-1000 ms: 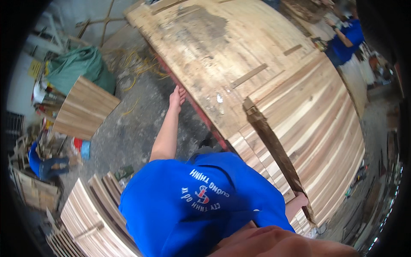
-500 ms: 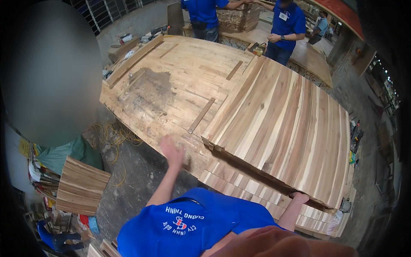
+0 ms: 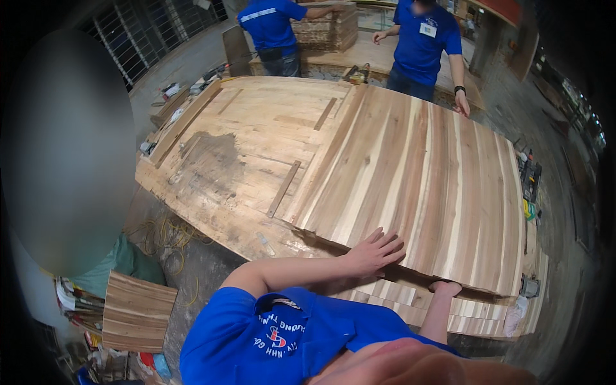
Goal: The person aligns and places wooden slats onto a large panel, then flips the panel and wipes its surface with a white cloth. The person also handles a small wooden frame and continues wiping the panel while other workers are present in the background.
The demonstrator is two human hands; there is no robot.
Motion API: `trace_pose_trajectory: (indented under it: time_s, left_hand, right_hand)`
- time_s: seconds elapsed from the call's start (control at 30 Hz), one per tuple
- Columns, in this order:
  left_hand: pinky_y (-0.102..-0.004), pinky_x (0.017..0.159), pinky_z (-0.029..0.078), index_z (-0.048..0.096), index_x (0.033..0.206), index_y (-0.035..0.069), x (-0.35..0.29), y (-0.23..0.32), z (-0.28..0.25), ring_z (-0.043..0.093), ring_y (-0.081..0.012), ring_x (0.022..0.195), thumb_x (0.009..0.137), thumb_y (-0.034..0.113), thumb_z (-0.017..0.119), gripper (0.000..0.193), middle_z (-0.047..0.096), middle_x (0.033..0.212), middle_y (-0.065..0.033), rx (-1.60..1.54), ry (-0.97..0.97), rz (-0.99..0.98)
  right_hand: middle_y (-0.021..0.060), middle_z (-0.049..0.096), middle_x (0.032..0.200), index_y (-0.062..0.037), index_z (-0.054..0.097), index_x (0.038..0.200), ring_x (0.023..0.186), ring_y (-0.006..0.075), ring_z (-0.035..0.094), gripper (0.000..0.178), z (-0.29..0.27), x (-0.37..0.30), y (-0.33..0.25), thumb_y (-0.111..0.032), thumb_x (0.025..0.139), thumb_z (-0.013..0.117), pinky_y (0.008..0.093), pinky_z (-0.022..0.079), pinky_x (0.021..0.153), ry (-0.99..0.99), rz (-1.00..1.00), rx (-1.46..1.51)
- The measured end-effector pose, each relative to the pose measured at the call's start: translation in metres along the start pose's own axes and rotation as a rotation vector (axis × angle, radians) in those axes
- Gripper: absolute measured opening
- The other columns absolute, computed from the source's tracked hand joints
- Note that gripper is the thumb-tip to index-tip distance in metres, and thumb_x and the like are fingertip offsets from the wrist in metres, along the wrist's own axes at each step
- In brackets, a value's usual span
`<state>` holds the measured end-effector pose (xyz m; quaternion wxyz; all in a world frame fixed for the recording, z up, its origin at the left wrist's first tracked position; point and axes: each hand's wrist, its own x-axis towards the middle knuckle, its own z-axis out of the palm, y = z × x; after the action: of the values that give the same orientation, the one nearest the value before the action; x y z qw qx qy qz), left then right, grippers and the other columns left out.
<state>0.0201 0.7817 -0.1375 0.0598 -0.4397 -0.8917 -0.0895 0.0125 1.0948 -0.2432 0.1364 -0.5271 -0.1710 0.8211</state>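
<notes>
A large striped wooden panel [image 3: 410,173] lies over the right part of the pale worktable [image 3: 199,218]. My left hand [image 3: 375,253] rests flat on its near edge, fingers spread, palm down. Farther right, my right hand [image 3: 444,288] is closed at the same edge, with its fingertips hidden beneath the panel. Below that edge, a dark gap separates the panel from lower striped boards [image 3: 391,292].
Thin wooden strips [image 3: 284,188] lie on the table, with a long batten [image 3: 186,123] at its left. Two people in blue shirts [image 3: 427,45] stand at the far side. A smaller striped board [image 3: 139,311] leans at lower left beside a green sack [image 3: 125,264]. Yellow cords [image 3: 167,244] lie on the floor.
My left hand has moved right, from over the bare table onto the panel's near edge. My right hand stays at that edge. The far-right person's hand has dropped toward the panel's far edge.
</notes>
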Motion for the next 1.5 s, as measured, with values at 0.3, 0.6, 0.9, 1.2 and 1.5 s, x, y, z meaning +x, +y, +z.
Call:
trace_pose_trajectory:
  time_s: [0.3, 0.6, 0.9, 1.2, 1.5]
  left_hand:
    - [-0.0569, 0.099, 0.031, 0.037, 0.133, 0.018, 0.032, -0.006, 0.022, 0.030, -0.0459, 0.127, 0.077, 0.022, 0.062, 0.062, 0.032, 0.139, -0.0186, 0.087, 0.021, 0.066]
    - [-0.0677, 0.095, 0.028, 0.035, 0.137, 0.017, 0.044, -0.001, 0.022, 0.028, -0.0494, 0.127, 0.081, 0.021, 0.058, 0.060, 0.028, 0.142, -0.0206, 0.044, -0.002, 0.060]
    - [-0.0705, 0.095, 0.025, 0.036, 0.137, 0.015, 0.045, 0.000, 0.010, 0.027, -0.0496, 0.128, 0.083, 0.025, 0.057, 0.059, 0.031, 0.141, -0.0192, 0.011, 0.000, 0.039]
    - [-0.0726, 0.093, 0.028, 0.039, 0.134, 0.020, 0.055, 0.000, -0.040, 0.028, -0.0493, 0.128, 0.081, 0.027, 0.057, 0.056, 0.034, 0.139, -0.0180, 0.049, 0.089, 0.124]
    - [-0.0704, 0.090, 0.035, 0.047, 0.125, 0.023, 0.055, -0.026, -0.142, 0.039, -0.0464, 0.120, 0.078, 0.027, 0.063, 0.050, 0.042, 0.131, -0.0183, 0.206, 0.154, 0.162]
  right_hand:
    - [0.0062, 0.045, 0.138, -0.0141, 0.047, 0.133, 0.131, 0.0258, 0.035, 0.063, -0.006, 0.005, 0.004, -0.053, 0.087, 0.028, 0.0499, 0.016, 0.110, -0.209, 0.067, 0.051]
    - [0.0085, 0.047, 0.135, -0.0122, 0.047, 0.131, 0.126, 0.0302, 0.041, 0.063, -0.004, -0.002, 0.002, -0.054, 0.087, 0.032, 0.0526, 0.029, 0.106, -0.243, 0.121, 0.112]
    - [0.0089, 0.043, 0.138, -0.0141, 0.045, 0.133, 0.129, 0.0305, 0.036, 0.064, 0.004, -0.024, -0.001, -0.055, 0.086, 0.031, 0.0536, 0.025, 0.107, -0.217, 0.150, 0.135]
    - [0.0098, 0.042, 0.138, -0.0144, 0.042, 0.135, 0.128, 0.0316, 0.037, 0.070, 0.020, -0.062, 0.001, -0.059, 0.081, 0.041, 0.0554, 0.029, 0.104, -0.383, -0.162, 0.168]
    - [0.0141, 0.029, 0.143, -0.0113, 0.028, 0.140, 0.131, 0.0351, 0.029, 0.082, 0.040, -0.123, 0.021, -0.061, 0.080, 0.052, 0.0624, 0.026, 0.104, -0.609, -0.152, 0.286]
